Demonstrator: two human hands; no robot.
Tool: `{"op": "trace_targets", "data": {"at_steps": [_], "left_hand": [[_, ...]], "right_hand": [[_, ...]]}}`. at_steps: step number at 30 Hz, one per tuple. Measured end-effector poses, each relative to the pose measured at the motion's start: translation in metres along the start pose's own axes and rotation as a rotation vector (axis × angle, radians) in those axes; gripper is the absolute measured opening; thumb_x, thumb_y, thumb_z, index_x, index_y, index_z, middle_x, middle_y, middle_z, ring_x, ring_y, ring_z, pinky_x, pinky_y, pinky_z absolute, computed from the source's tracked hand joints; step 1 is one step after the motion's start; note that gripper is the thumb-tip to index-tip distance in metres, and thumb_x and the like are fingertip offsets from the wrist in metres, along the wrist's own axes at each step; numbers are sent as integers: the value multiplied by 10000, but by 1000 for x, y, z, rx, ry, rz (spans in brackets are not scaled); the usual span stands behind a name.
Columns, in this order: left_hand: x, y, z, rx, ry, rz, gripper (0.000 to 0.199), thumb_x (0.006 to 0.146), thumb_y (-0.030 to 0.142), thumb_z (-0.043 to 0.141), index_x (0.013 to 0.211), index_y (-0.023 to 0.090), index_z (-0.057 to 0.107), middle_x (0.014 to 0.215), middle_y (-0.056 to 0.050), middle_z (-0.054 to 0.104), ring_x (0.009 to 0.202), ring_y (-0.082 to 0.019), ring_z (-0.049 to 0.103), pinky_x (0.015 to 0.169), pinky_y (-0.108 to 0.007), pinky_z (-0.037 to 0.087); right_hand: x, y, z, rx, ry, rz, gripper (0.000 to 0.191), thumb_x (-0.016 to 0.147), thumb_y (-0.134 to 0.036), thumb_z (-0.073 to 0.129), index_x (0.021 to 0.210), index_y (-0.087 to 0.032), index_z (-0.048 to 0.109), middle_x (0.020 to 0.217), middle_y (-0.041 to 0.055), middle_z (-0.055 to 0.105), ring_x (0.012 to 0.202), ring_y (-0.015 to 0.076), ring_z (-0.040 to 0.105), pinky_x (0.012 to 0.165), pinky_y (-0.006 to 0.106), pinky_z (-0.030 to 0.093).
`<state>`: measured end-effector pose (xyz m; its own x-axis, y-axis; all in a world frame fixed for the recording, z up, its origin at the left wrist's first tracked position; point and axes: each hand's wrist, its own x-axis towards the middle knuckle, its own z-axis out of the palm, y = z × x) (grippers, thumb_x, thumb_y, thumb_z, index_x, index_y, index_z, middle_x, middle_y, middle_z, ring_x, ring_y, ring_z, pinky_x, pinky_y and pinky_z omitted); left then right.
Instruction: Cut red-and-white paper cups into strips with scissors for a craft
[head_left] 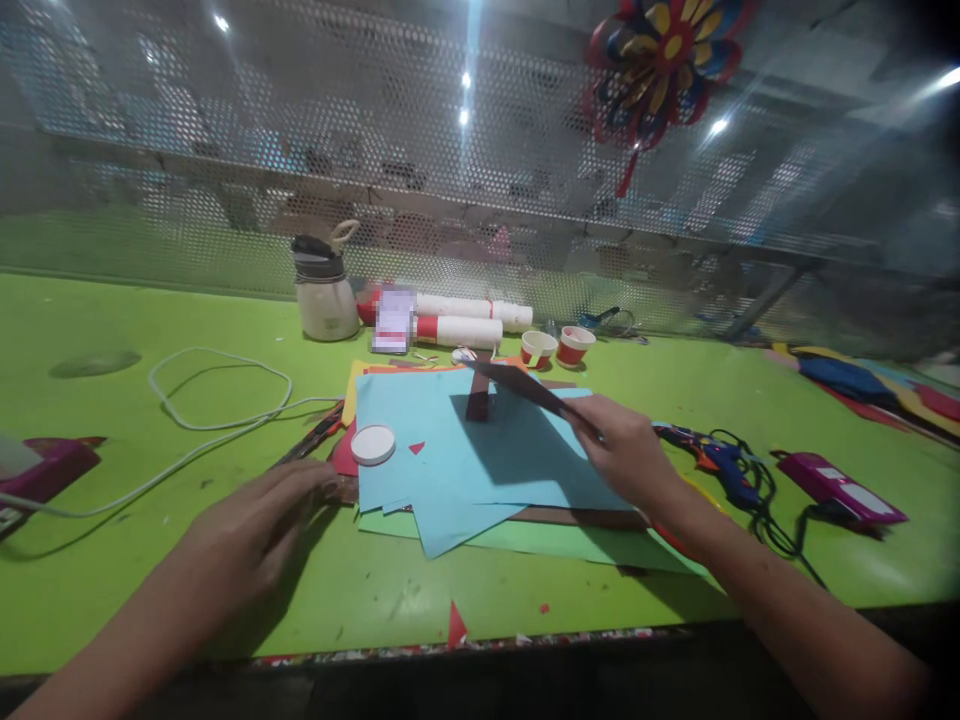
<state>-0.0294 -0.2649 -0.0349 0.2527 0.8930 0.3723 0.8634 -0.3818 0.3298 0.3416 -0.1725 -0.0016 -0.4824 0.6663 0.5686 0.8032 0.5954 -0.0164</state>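
My right hand (624,447) grips a dark brown card (525,386), held tilted above a stack of coloured paper, its shadow falling on the sheets. A narrow brown strip (478,396) stands beneath the card's far end; whether the two are joined I cannot tell. On top of the stack lies light blue paper (480,460) with a white round lid (373,445) and a small red scrap (417,448). My left hand (262,515) rests at the stack's left edge, fingers stretched out, fingertips beside a red paper piece (345,452). What they touch is unclear.
A cutter (311,436) lies left of the stack, near a white cable (217,430). Behind stand a bottle (328,295), a phone (394,321), white-and-red tubes (465,331) and paper cups (575,345). At right are a blue glue gun (712,458) and a purple box (836,488).
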Motion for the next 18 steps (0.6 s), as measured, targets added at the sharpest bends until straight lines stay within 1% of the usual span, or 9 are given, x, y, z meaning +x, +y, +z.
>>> {"op": "trace_targets", "data": {"at_steps": [2,4,7,9,11,13,15,18], "left_hand": [[-2,3,0,-19,5,8,298,878,345,395,1012,265,649,1125,-71,683,939,-260,654,777,-408,538],[-4,5,2,-13,-2,-17,293,883,355,406,1027,257,641,1131,-75,681,943,-258,653,793,-404,531],[-8,2,8,-11,-10,-33,290,910,334,404,1104,241,598,1193,-91,641,1035,-246,618,874,-380,494],[-9,-5,12,7,28,-42,308,915,332,408,1164,216,548,1231,-122,596,1091,-252,583,908,-379,470],[-10,-13,14,53,61,-95,315,913,352,414,1160,189,524,1186,-143,588,1046,-259,592,876,-380,475],[-10,-20,15,96,66,-153,280,916,374,408,1076,186,540,1076,-125,606,919,-241,621,796,-358,488],[-11,-26,12,107,41,-169,245,920,378,402,995,196,549,1014,-98,602,846,-214,622,747,-325,484],[-12,-33,4,114,15,-143,229,917,358,404,993,199,550,1028,-85,582,876,-202,607,770,-314,473]], "right_hand": [[4,2,-8,17,75,19,253,933,-180,433,1083,-190,636,972,101,704,878,230,654,757,347,506],[5,-2,-13,35,132,23,251,938,-192,433,1086,-198,636,991,103,700,904,233,650,790,356,501],[5,-10,-16,67,178,11,237,939,-202,447,1079,-205,638,1004,106,697,928,235,645,830,362,492],[5,-14,-16,73,216,14,229,938,-208,458,1081,-205,637,989,104,700,913,236,651,820,357,494],[5,-14,-15,57,279,37,221,936,-220,471,1078,-202,639,953,99,705,871,234,662,784,346,501],[6,-12,-13,36,325,59,212,930,-236,485,1064,-195,644,926,93,708,840,232,670,756,338,504],[6,-10,-10,35,326,59,203,926,-244,493,1047,-193,649,907,84,710,820,227,674,739,330,506],[3,-6,-4,53,301,43,203,922,-239,497,1052,-193,646,901,78,709,804,224,672,729,328,504]]}}
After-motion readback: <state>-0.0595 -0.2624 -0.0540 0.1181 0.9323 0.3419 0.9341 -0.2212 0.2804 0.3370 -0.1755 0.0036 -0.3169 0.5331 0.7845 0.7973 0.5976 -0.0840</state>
